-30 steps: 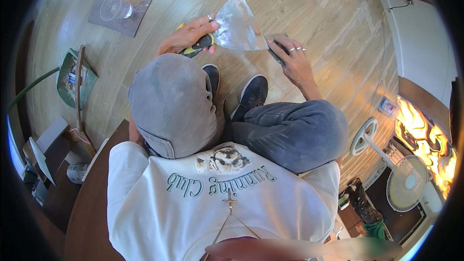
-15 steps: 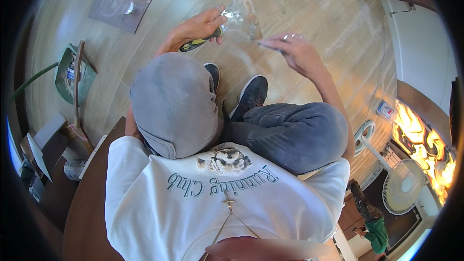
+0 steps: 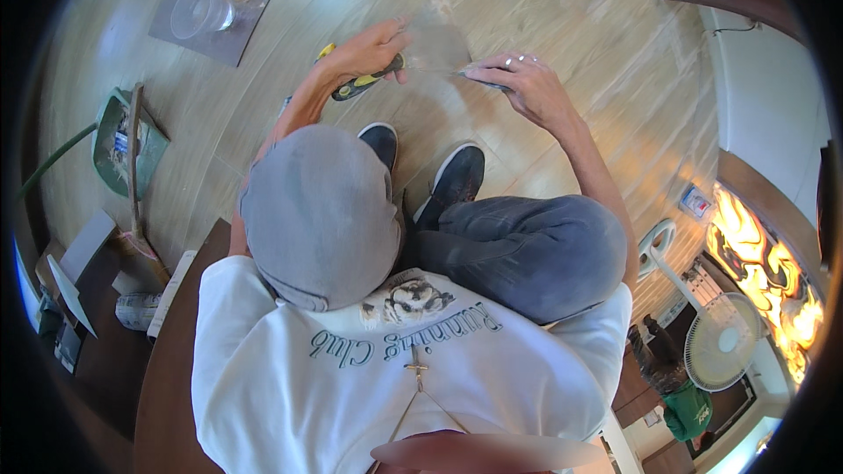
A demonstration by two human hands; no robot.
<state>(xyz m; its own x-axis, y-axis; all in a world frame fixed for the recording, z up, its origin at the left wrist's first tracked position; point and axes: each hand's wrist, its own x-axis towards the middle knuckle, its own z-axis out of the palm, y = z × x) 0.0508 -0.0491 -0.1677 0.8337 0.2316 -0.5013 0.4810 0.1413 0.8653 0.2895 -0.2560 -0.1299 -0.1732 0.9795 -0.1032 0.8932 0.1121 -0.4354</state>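
My left hand [image 3: 378, 48] is closed on a wide putty knife with a black and yellow handle [image 3: 356, 86]. Its broad grey blade [image 3: 439, 46] points to the right, over the floor, and looks blurred. A second yellow bit [image 3: 327, 51] shows beside my left wrist; what it belongs to I cannot tell. My right hand [image 3: 536, 88], with rings on it, grips a thin dark tool [image 3: 487, 81], seemingly a narrow putty knife. The narrow tool's tip is at the right edge of the wide blade. Whether they touch is hard to see.
A clear plastic tub [image 3: 200, 13] stands on a grey board [image 3: 233, 42] with brownish material. To the left are a green dustpan [image 3: 123, 136] and a wooden stick [image 3: 136, 154]. A white fan [image 3: 722, 341] and a person in green [image 3: 688, 410] are at lower right. Wood-look floor surrounds my shoes.
The wide blade has turned and lost its bright glare. My right hand has shifted slightly left with the narrow tool. The person in green has changed position.
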